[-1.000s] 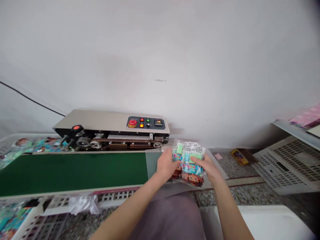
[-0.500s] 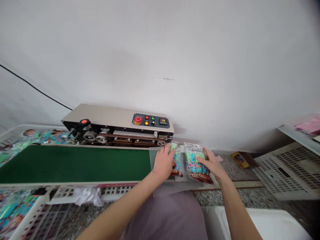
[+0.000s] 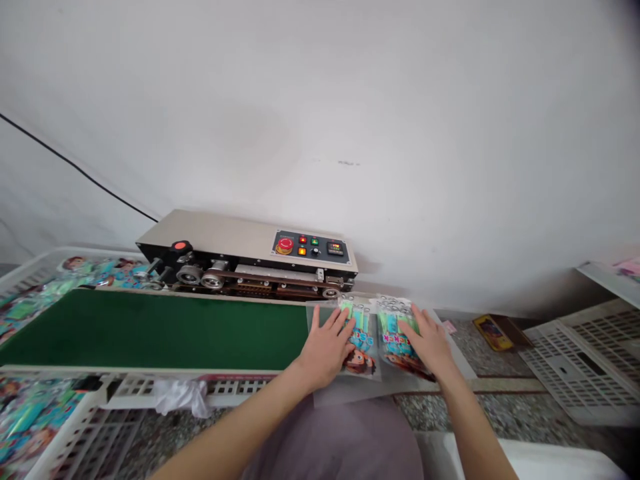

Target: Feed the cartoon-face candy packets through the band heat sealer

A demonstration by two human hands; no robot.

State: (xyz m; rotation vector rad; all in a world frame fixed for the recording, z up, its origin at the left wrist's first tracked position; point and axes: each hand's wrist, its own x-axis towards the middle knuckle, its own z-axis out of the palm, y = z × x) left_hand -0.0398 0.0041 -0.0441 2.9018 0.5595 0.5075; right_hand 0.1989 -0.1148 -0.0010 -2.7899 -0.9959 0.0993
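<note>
My left hand (image 3: 325, 348) lies with its fingers spread on the left side of a printed plastic packet (image 3: 361, 340), which has green and blue contents and cartoon faces. Just right of it is a stack of similar packets (image 3: 395, 333). My right hand (image 3: 429, 341) rests on that stack's right side, thumb over the top packet and fingers stretched along the upper edge. Both packet groups lie on a clear plastic sheet (image 3: 333, 393) at the right end of the green conveyor belt (image 3: 190, 331). The undersides of my fingers are hidden.
Behind the belt stands a sealing machine (image 3: 225, 230) with a red stop button and lit switches. A white crate (image 3: 30, 273) of packets is at far left, with more packets below the belt. At right are a small yellow box (image 3: 493, 333) and a grey crate (image 3: 575, 370).
My left hand has slid down and its fingers have spread, showing more of the packet beneath. My right hand stays at the stack. The whole view has shifted slightly.
</note>
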